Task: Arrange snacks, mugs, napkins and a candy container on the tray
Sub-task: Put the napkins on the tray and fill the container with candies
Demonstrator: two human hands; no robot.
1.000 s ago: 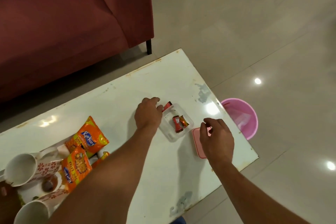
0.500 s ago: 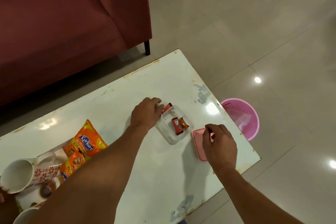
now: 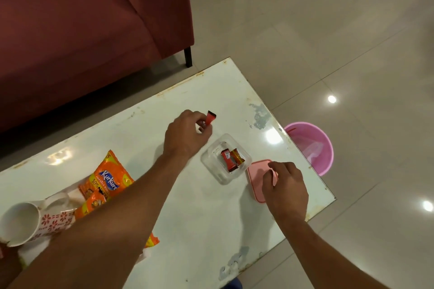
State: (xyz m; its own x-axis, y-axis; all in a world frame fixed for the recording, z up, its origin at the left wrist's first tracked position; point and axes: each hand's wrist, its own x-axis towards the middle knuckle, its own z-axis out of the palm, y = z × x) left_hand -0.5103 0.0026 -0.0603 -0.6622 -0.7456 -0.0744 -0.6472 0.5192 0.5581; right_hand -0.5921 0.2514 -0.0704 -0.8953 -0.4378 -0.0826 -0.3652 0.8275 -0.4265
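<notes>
A clear plastic candy container [image 3: 218,171] stands open on the white table [image 3: 199,223], with two wrapped candies [image 3: 231,159] inside. My left hand [image 3: 185,135] is raised just behind and left of it, pinching a red wrapped candy [image 3: 209,119]. The container's pink lid [image 3: 258,179] lies flat to its right, and my right hand [image 3: 285,189] rests on the lid with fingertips at its edge. At the left, orange snack packets [image 3: 110,177] and a white mug with red flowers [image 3: 22,222] lie together on white napkins; the tray itself is hidden.
A dark red sofa [image 3: 77,21] stands behind the table. A pink bin [image 3: 312,145] sits on the tiled floor just past the table's right edge. The table's near right corner is close to my right hand.
My left hand has picked the red candy up from beside the container and lifted it back and left. My right hand has stayed on the pink lid.
</notes>
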